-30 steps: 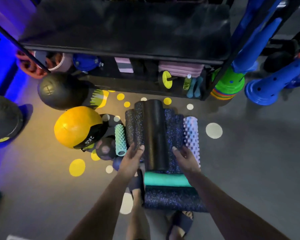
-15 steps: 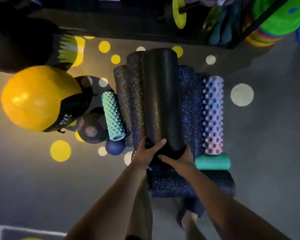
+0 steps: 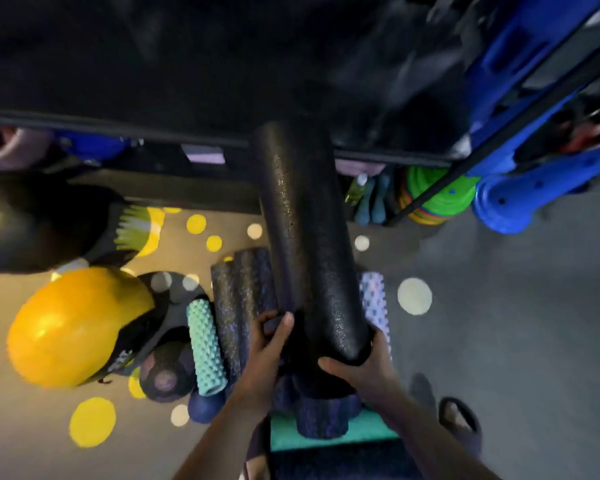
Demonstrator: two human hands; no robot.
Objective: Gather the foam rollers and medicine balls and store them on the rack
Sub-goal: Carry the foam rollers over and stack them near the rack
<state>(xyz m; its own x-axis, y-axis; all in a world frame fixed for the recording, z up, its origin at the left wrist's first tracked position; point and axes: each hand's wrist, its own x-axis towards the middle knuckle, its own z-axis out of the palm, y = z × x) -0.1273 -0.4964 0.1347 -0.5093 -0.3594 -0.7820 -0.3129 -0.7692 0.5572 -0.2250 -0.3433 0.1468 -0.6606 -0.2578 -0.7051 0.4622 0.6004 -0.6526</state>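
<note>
Before the rack (image 3: pixel 153 81), both hands hold the black roller (image 3: pixel 302 254) by its near end, its far end reaching the shelf's front edge. The left hand (image 3: pixel 267 344) curls against its left side and the right hand (image 3: pixel 364 368) wraps underneath. A yellow ball (image 3: pixel 73 327) lies on the floor (image 3: pixel 499 341), left.

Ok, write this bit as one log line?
right hand: grips black foam roller | left hand: curled beside it | roller: tilted toward rack

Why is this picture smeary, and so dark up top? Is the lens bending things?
Head view: motion blur smears the yellow ball and blue cones; the rack shelf is nearly black while the floor glows warm at left; the wide lens seems to bow the shelf edge; the black roller is sharpest, with glints.
</note>
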